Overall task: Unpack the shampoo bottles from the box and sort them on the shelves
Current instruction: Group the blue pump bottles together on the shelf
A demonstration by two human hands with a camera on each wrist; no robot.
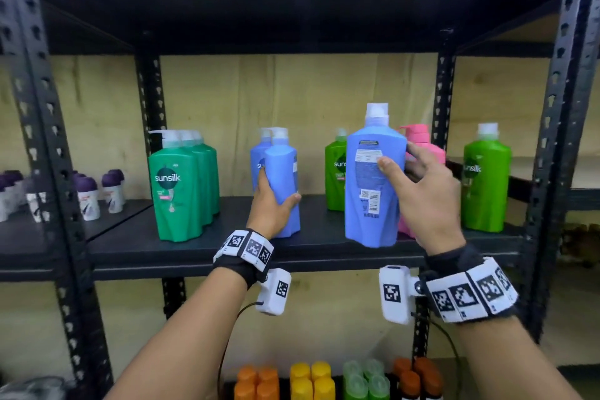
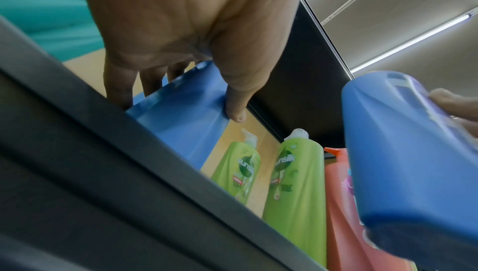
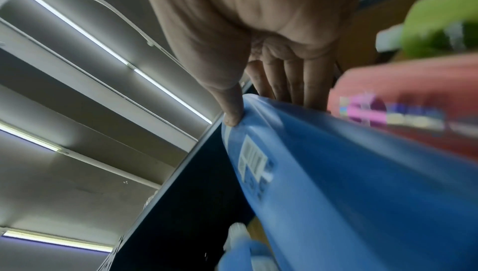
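My right hand point(image 1: 412, 178) grips a large blue shampoo bottle point(image 1: 373, 178), back label facing me, held upright just above the front of the dark shelf point(image 1: 201, 237). In the right wrist view the thumb point(image 3: 232, 109) presses that blue bottle point(image 3: 336, 173) and the fingers wrap behind it. My left hand point(image 1: 276, 204) holds a blue bottle point(image 1: 282, 185) standing on the shelf, thumb on its right side. In the left wrist view the left hand's thumb point(image 2: 236, 101) lies on this standing blue bottle point(image 2: 181, 116), and the carried bottle point(image 2: 408, 163) shows at the right.
On the same shelf stand teal-green bottles point(image 1: 175, 185), a lime-green bottle point(image 1: 336, 169), pink bottles point(image 1: 422, 153) behind my right hand and another lime-green bottle point(image 1: 485, 178). Purple-capped small bottles point(image 1: 87, 195) sit on the left unit. Orange, yellow and green bottles point(image 1: 311, 380) fill the lower shelf.
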